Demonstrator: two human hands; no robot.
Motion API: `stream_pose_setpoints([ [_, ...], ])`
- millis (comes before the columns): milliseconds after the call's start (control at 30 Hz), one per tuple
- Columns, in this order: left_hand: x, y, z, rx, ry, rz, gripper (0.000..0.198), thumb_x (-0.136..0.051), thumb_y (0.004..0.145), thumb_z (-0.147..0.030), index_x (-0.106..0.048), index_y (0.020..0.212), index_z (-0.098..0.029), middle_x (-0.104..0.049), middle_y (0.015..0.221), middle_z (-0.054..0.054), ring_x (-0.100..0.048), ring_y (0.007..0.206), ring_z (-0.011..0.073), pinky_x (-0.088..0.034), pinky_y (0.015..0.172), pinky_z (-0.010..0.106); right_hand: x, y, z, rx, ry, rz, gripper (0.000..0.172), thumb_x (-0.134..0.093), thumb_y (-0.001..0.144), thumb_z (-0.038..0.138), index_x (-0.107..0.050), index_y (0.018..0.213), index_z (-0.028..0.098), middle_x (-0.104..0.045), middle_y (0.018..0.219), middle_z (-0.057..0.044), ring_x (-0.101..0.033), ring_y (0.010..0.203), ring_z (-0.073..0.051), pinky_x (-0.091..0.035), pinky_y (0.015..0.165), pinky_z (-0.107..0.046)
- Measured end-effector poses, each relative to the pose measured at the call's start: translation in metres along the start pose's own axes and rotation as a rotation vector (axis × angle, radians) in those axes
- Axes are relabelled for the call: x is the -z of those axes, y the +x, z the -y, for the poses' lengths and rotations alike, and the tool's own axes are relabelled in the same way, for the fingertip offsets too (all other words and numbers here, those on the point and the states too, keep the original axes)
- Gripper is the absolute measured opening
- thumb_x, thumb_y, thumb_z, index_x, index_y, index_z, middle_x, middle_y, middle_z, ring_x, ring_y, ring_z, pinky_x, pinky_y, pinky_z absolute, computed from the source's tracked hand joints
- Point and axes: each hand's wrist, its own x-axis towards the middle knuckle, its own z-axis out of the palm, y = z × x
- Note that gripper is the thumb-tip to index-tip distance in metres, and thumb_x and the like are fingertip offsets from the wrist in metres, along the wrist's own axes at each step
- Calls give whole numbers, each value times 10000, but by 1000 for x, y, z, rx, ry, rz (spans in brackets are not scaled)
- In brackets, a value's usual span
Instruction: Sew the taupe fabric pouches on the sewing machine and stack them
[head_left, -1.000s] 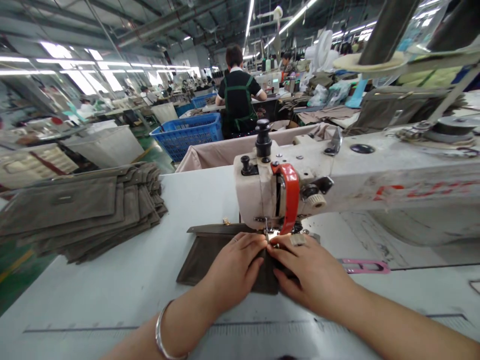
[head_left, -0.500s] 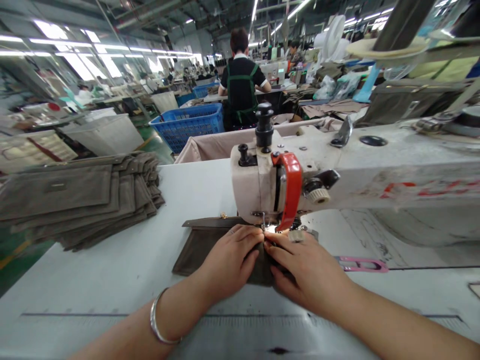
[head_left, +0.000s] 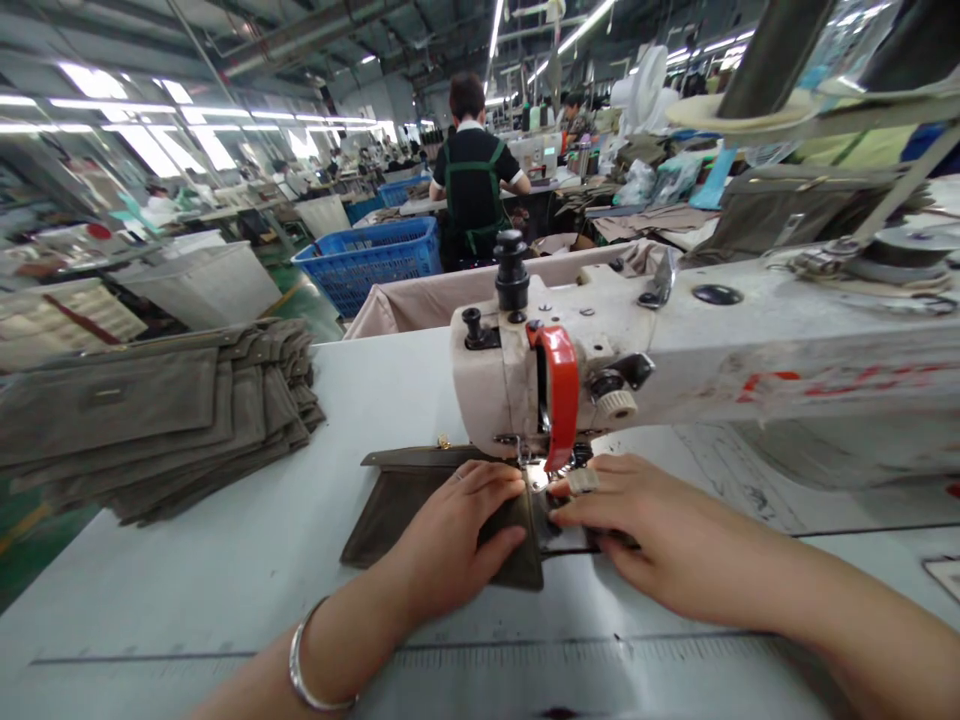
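My left hand (head_left: 465, 535) lies flat on a dark grey-brown fabric pouch (head_left: 379, 515), thumb apart from the fingers. Its fingertips reach the pouch's right edge, beside the lit presser foot (head_left: 537, 474) of a white sewing machine (head_left: 487, 385). A strip with a small gold-coloured metal piece (head_left: 443, 441) runs along the pouch's far edge. Off the pouch, to the right of the presser foot, is my right hand (head_left: 637, 515). Its fingers are bent but apart, tips near the metal needle plate (head_left: 566, 540), and nothing shows in them. The space beneath its palm is hidden.
A stack of similar fabric pieces (head_left: 165, 410) lies at the left of the white table (head_left: 187, 590). A ruler scale (head_left: 450, 656) runs along the front. Behind the machine are a pink cloth-lined bin (head_left: 420, 300), a blue basket (head_left: 367, 262) and a seated co-worker (head_left: 472, 175).
My right hand has moved right, off the pouch and away from my left hand, uncovering the pouch's right edge. The pink thread snips seen earlier are out of sight. The view has shifted slightly.
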Motion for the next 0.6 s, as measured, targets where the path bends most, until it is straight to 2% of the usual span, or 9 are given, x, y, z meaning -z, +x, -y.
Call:
stream_pose_setpoints([
  [67, 4, -6, -1, -22, 29, 55, 649, -715, 778, -409, -476, 1345, -201, -496, 1400, 84, -415, 1307, 269, -361, 1114, 467, 9, -7, -9, -3, -7, 55, 501, -536, 745, -2, -628, 1091, 349, -619, 1133, 14, -533, 1085, -209, -444, 918, -378],
  [133, 8, -13, -4, -64, 79, 93, 763, -746, 730, -453, -442, 1381, -197, -469, 1428, 100, -396, 1329, 289, -358, 1116, 485, 7, -8, -17, -46, -28, 54, 463, -558, 750, -4, -625, 1077, 317, -610, 1111, -17, -535, 1069, -233, -450, 903, -408],
  [233, 8, -20, -8, -158, 162, 95, 559, -631, 815, -289, -488, 1340, -158, -512, 1393, 116, -453, 1302, 254, -404, 1096, 435, -14, 3, -26, -161, -35, -59, 212, -656, 784, 107, -613, 963, 212, -614, 968, -55, -578, 940, -240, -486, 817, -386],
  [333, 4, -20, -13, -270, 259, 30, 452, -481, 824, -110, -531, 1273, -83, -562, 1334, 153, -498, 1269, 246, -447, 1066, 417, -31, 12, -25, -230, -42, -153, 118, -621, 865, 222, -581, 963, 171, -611, 939, -77, -591, 864, -239, -495, 748, -381],
  [433, -1, -17, -15, -325, 323, -59, 396, -445, 846, -65, -543, 1228, -41, -618, 1246, 166, -550, 1208, 255, -495, 1022, 420, -33, 10, -12, -117, -17, -157, 92, -518, 916, 203, -592, 966, 181, -615, 994, -84, -572, 900, -238, -470, 778, -389],
  [533, -2, -14, -16, -300, 283, -136, 343, -414, 896, -60, -540, 1216, -68, -659, 1176, 135, -606, 1128, 211, -539, 971, 372, -28, 2, 5, 84, 88, -61, 125, -527, 909, 212, -593, 1015, 214, -621, 1085, -47, -554, 970, -219, -432, 853, -388],
  [600, -2, -13, -16, -272, 239, -161, 338, -391, 915, -62, -533, 1221, -89, -663, 1171, 123, -609, 1121, 191, -541, 969, 357, -30, -1, 12, 134, 139, -5, 168, -581, 890, 262, -586, 1055, 227, -609, 1147, -26, -540, 1032, -212, -409, 893, -383],
])
